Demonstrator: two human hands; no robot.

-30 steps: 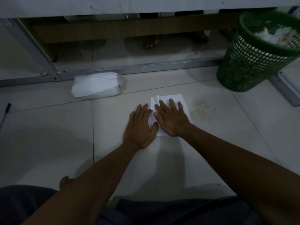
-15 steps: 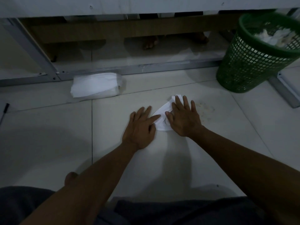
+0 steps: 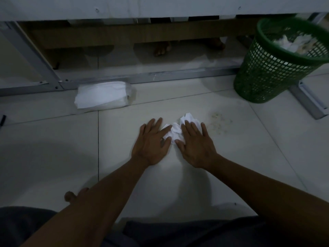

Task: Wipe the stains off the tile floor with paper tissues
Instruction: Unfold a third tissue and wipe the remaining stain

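Kneeling on the tile floor (image 3: pixel 178 184), both palms down. Far left edge of floor: a thin dark object (image 3: pixel 2 120), too cut off to identify. Next, a tissue pack (image 3: pixel 102 97) lies on its side near the metal frame rail (image 3: pixel 160 77) at the far edge, well apart from my hands. My left hand (image 3: pixel 150 142) lies flat, fingers straight and spread, fingertips (image 3: pixel 166 130) pressing the left end of the crumpled tissue (image 3: pixel 175 131); nothing gripped. The tissue is bunched between both hands, on the tile just right of the vertical grout line. My right hand (image 3: pixel 195 146) also lies flat, fingers straight, pressing down on the tissue's right part, a white lump sticking out past the fingertips; no curl, no pinch. Just right of that hand: brownish speckled stain (image 3: pixel 220 122) on the same tile, near but not touched by the tissue. Far right corner: green mesh wastebasket (image 3: pixel 270 68), tilted, crumpled white paper inside. Bottom edge: my dark trousers (image 3: pixel 178 232), and toes (image 3: pixel 71 195) beside my left forearm.
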